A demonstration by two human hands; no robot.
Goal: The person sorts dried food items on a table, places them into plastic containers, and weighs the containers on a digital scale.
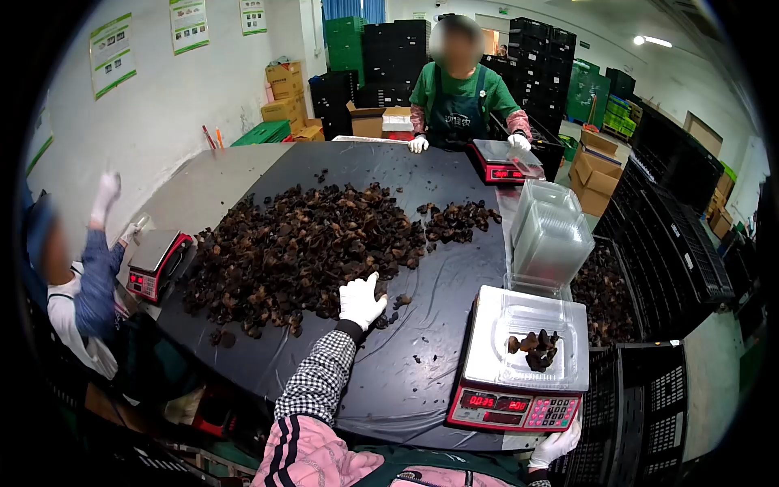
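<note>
Hands well apart, reaches with the gloved left hand (363,302) to the near edge of the dark brown pieces (300,243) heaped on the table (430,349). Has the right hand (560,443) at the near right corner of the scale (515,406), under a clear tray (568,325) with more pieces; cannot tell either grip.

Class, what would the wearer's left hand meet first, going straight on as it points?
The left hand would probably meet the heap of dark pieces first, though the exact gap is unclear.
</note>
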